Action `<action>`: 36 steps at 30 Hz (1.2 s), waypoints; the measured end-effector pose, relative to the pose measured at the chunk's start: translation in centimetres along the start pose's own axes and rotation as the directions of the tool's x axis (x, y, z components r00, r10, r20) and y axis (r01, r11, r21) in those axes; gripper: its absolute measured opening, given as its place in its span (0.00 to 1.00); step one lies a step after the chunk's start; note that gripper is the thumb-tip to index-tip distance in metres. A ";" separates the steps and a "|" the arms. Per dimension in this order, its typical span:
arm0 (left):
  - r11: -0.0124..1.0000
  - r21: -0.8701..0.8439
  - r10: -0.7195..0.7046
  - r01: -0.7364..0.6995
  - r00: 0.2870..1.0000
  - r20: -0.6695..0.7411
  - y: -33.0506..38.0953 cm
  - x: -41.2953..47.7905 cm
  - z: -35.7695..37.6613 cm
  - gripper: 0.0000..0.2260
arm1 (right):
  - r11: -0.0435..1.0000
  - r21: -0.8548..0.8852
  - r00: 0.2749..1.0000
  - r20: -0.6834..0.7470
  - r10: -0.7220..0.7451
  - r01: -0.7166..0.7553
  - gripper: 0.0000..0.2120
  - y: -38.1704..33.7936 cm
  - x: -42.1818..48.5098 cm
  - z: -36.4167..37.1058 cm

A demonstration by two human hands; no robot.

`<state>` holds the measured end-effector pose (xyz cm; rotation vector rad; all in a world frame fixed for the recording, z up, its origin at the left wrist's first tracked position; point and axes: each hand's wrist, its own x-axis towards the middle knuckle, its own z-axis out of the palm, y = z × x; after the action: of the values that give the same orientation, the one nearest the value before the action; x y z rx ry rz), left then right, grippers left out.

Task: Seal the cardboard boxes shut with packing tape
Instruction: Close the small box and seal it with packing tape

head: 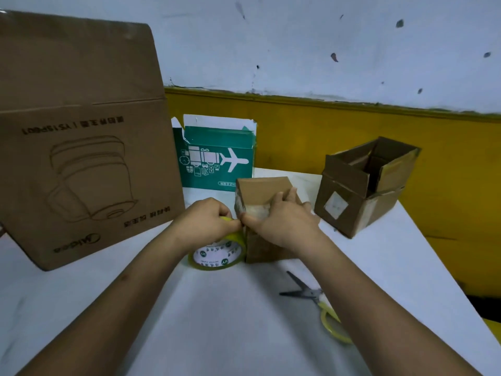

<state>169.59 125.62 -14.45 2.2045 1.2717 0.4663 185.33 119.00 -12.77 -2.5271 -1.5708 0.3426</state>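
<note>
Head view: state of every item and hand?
Small box, flaps closed, partly taped.
Tape roll, standing on edge beside small box.
Scissors, blades open, lying flat.
Brown box, flaps open.
Green box, flaps open.
Large box, flap raised.
Left hand, pinches tape roll.
Right hand, grips small box.

We log a teal carton (217, 139) with white plane icons, a big brown cardboard box (81, 164) with a dark line drawing, a yellow-rimmed tape roll (217, 256) and yellow-handled scissors (317, 295).
</note>
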 end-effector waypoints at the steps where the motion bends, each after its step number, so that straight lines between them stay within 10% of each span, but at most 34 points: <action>1: 1.000 -0.002 0.015 -0.015 0.999 0.032 -0.2 0.0 -0.2 0.13 | 1.000 0.026 1.000 0.008 0.008 -0.008 0.55 0.0 0.4 -0.2; 7: 0.852 -0.496 0.210 -0.171 0.977 0.023 -1.6 -2.3 -1.6 0.15 | 0.928 0.371 0.998 -0.069 0.009 0.017 0.33 2.6 0.4 -2.3; 13: 0.595 -0.744 0.261 -0.305 0.948 -0.180 1.9 -2.1 -0.8 0.12 | 0.519 0.829 0.974 0.224 0.036 -0.210 0.27 6.6 -1.2 -1.7; 18: 0.634 -0.681 0.335 -0.367 0.924 -0.186 5.4 -1.3 2.9 0.08 | 0.463 0.886 1.000 -0.001 -0.017 0.008 0.13 8.3 -0.8 -2.0; 33: 0.849 -0.305 0.383 -0.432 0.900 -0.210 1.8 -2.1 -1.7 0.14 | 0.381 0.924 0.998 0.056 -0.034 -0.039 0.08 8.8 0.0 -1.1; 36: 0.884 -0.238 0.348 -0.402 0.906 -0.241 -0.1 -2.0 -0.2 0.03 | 0.349 0.936 0.998 0.053 -0.036 -0.037 0.08 8.6 -0.1 -1.1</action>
<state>168.42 123.99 -14.42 2.1945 0.7931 0.9725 193.04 115.05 -13.78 -1.5448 -0.8772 1.0029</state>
